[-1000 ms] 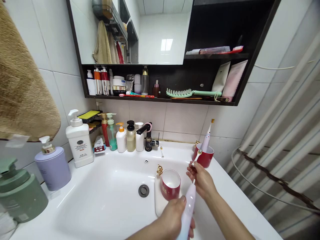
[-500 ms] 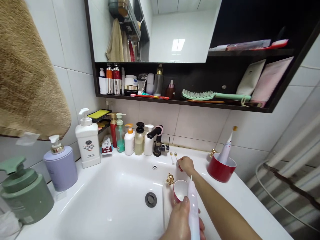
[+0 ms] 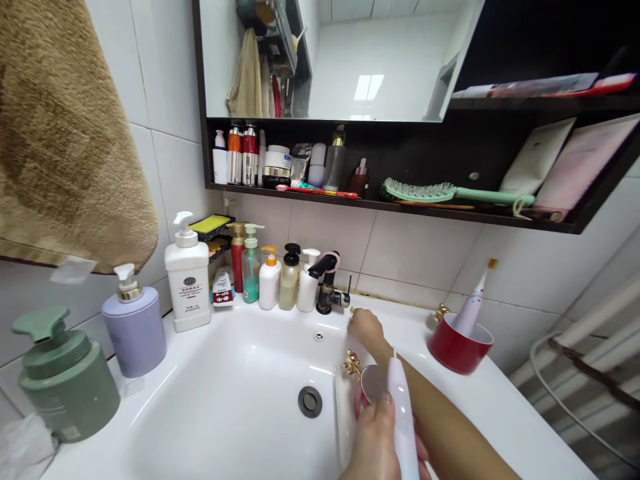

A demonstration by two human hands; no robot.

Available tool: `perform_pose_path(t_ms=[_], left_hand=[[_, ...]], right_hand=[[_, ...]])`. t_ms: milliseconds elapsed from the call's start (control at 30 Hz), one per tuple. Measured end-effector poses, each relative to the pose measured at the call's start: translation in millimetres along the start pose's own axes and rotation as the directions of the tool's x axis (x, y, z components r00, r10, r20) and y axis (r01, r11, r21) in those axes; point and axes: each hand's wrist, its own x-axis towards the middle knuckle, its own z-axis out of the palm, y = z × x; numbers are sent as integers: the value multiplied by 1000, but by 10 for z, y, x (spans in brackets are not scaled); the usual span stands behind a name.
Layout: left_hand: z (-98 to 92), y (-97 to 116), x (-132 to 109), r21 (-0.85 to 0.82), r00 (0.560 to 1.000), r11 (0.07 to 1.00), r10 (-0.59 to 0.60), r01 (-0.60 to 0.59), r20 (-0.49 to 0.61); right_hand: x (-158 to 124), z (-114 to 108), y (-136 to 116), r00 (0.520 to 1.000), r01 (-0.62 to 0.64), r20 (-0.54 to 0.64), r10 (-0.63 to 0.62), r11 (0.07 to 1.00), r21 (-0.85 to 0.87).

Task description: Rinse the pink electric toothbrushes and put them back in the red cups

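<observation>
A white and pale pink electric toothbrush handle (image 3: 404, 420), its bare metal tip upward, is held in my left hand (image 3: 373, 440). Beyond it my right hand (image 3: 366, 328) reaches to the sink ledge right of the faucet, fingers closed together. The yellowish tip of a small brush head (image 3: 352, 311) shows at those fingertips; the rest is hidden. Behind my left hand, a red and white cup (image 3: 367, 387) with a gold figure (image 3: 352, 362) is partly covered. To the right, a red cup (image 3: 457, 348) holds another electric toothbrush (image 3: 471, 312) with its head on.
The white sink (image 3: 240, 400) lies to the left, with a black faucet (image 3: 327, 287) behind it. Pump bottles (image 3: 270, 283) line the back and left rim. Overhead is a dark shelf (image 3: 425, 157) with a green hairbrush (image 3: 425, 192). A brown towel (image 3: 75, 147) hangs at left.
The camera view has shifted, moving most things right in the picture. My right hand now covers the spot where two small brush heads lay. My left hand still holds the handle.
</observation>
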Motion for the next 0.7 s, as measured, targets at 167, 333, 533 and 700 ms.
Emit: perform_pose_path(t_ms=[167, 333, 533, 700], left_hand=[[-22, 86, -78, 22, 998, 999, 34, -35, 53], [-20, 99, -123, 11, 998, 999, -35, 35, 60], [-8, -24, -171, 141, 982, 989, -70, 45, 177], [-9, -90, -192, 244, 967, 970, -54, -9, 249]], right_hand=[[-104, -135, -66, 995, -88, 51, 82, 990, 109], [-616, -500, 119, 990, -116, 120, 76, 918, 378], [-1359, -865, 472, 983, -183, 177, 55, 445, 876], [-1444, -1004, 492, 978, -208, 206, 46, 61, 976]])
